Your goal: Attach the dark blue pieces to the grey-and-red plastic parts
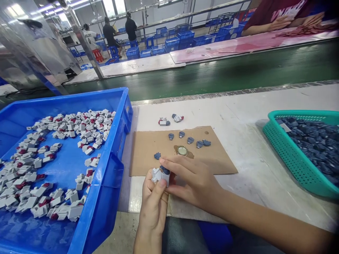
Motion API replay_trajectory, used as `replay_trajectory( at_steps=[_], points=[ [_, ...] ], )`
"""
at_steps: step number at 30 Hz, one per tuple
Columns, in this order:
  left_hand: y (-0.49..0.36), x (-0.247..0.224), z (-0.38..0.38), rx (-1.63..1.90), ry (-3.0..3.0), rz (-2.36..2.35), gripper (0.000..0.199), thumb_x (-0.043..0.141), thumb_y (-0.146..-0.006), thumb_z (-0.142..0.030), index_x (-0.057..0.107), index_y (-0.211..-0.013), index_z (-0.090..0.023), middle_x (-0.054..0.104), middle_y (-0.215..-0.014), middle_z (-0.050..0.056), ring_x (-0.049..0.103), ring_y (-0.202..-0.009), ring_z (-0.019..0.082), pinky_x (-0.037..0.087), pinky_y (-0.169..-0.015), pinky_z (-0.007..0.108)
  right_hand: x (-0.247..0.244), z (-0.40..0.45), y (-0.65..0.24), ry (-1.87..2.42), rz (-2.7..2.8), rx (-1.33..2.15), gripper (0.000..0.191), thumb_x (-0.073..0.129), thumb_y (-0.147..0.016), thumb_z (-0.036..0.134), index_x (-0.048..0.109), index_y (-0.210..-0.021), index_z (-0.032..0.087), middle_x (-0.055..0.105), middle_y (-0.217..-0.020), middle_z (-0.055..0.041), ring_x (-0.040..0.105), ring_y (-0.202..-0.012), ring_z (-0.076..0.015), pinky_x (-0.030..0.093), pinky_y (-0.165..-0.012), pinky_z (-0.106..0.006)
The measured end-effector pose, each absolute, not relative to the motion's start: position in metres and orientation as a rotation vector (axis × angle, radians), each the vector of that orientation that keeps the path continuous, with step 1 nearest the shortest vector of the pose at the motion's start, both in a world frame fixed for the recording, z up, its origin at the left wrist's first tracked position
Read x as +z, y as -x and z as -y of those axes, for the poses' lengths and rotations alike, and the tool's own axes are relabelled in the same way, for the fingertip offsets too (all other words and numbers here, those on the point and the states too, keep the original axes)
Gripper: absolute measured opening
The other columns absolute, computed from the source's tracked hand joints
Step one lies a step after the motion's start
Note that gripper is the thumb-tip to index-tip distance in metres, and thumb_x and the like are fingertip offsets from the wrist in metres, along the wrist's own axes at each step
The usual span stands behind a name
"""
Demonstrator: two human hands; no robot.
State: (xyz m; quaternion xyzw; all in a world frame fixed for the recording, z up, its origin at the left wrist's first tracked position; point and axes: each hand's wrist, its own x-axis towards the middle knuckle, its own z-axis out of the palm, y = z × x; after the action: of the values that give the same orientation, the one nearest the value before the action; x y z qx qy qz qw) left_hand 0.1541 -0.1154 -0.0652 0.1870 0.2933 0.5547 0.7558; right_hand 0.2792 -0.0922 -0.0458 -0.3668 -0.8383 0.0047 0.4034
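Observation:
My left hand [153, 201] is closed around a light grey plastic part [160, 175] near the table's front edge. A dark blue plastic piece [164, 170] sits against the top of that part. The fingers of my right hand [190, 178] are closed on the dark blue piece, partly covering it. Just beyond my hands, a loose dark blue piece [157, 155] lies on a cardboard sheet [143, 148]. Several more dark blue pieces [190, 140] are spread over the sheet, near a small round metal cap [182, 151] in a dark wet-looking patch.
At left stands a blue bin [116, 141] of grey and dark red parts. A green basket [288, 158] of dark blue pieces is at right. Two joined assemblies [178, 118] lie past the cardboard. Beyond runs a green conveyor belt [212, 77], with a co-worker's hands [280, 24] opposite.

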Motion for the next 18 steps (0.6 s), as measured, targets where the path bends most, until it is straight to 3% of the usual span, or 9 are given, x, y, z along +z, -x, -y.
replay_trajectory(
  at_steps=[5, 9, 14, 18],
  points=[
    [-0.153, -0.068, 0.115, 1.207, -0.444, -0.638, 0.021, 0.062, -0.074, -0.020, 0.059, -0.095, -0.021, 0.063, -0.091, 0.001, 0.057, -0.092, 0.011, 0.043, -0.079, 0.017, -0.054, 0.095, -0.277, 0.932, 2.085, 0.067, 0.033, 0.054, -0.082, 0.025, 0.043, -0.111, 0.013, 0.056, -0.104, -0.0085, 0.054, -0.093, -0.0162, 0.047, -0.072, -0.027],
    [-0.154, -0.067, 0.116, 1.179, -0.490, -0.647, 0.019, 0.061, -0.076, -0.022, 0.058, -0.095, -0.022, 0.061, -0.087, 0.000, 0.056, -0.089, 0.011, 0.043, -0.078, 0.018, -0.059, 0.095, -0.278, 0.915, 2.032, 0.080, 0.041, 0.057, -0.079, 0.034, 0.042, -0.111, 0.013, 0.057, -0.102, -0.0089, 0.053, -0.098, -0.0183, 0.046, -0.079, -0.030],
    [-0.155, -0.067, 0.115, 1.139, -0.587, -0.621, 0.014, 0.067, -0.069, -0.023, 0.057, -0.077, -0.018, 0.058, -0.074, -0.002, 0.054, -0.073, 0.008, 0.042, -0.069, 0.016, -0.038, 0.083, -0.283, 1.033, 2.265, 0.218, 0.048, 0.055, -0.072, 0.025, 0.039, -0.116, 0.014, 0.059, -0.097, -0.0061, 0.056, -0.084, -0.0180, 0.045, -0.065, -0.029],
    [-0.154, -0.068, 0.116, 1.143, -0.542, -0.638, 0.021, 0.068, -0.069, -0.024, 0.059, -0.087, -0.019, 0.061, -0.083, 0.000, 0.056, -0.081, 0.009, 0.043, -0.071, 0.015, -0.025, 0.076, -0.283, 1.031, 2.397, 0.327, 0.051, 0.059, -0.070, 0.029, 0.044, -0.117, 0.017, 0.059, -0.102, -0.0032, 0.056, -0.087, -0.0183, 0.044, -0.069, -0.030]
  ],
)
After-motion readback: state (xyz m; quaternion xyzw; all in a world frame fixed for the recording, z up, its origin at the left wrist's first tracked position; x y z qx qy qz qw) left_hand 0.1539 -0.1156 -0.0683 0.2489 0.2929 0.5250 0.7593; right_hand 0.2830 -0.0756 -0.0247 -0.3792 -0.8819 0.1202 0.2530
